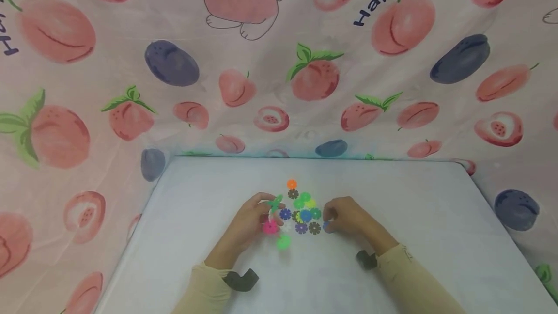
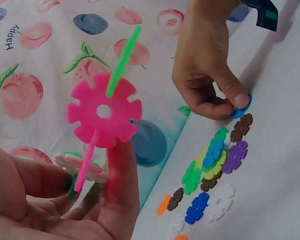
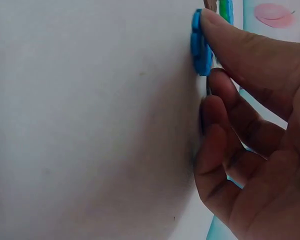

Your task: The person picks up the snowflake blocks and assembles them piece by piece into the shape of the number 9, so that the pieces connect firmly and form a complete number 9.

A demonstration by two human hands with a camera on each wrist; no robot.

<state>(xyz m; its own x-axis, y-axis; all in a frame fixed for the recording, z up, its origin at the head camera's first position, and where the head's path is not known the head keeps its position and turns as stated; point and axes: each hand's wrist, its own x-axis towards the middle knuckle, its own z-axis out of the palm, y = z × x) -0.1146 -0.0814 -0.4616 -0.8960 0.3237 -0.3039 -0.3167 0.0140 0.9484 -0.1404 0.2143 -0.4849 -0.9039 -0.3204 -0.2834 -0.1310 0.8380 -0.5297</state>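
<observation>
My left hand holds a small cluster of interlocking snowflake discs. In the left wrist view a pink disc faces the camera, with a green disc slotted edge-on into its top. Another pink disc crosses its lower edge, near a white disc by the fingers. My right hand pinches a blue disc between thumb and fingers, low over the table at the right end of the loose discs. The blue disc stands nearly edge-on in the right wrist view.
Between the hands lie several loose discs on the white table: an orange disc at the back, a purple disc, a brown disc and a dark blue disc. A fruit-print cloth hangs behind the table.
</observation>
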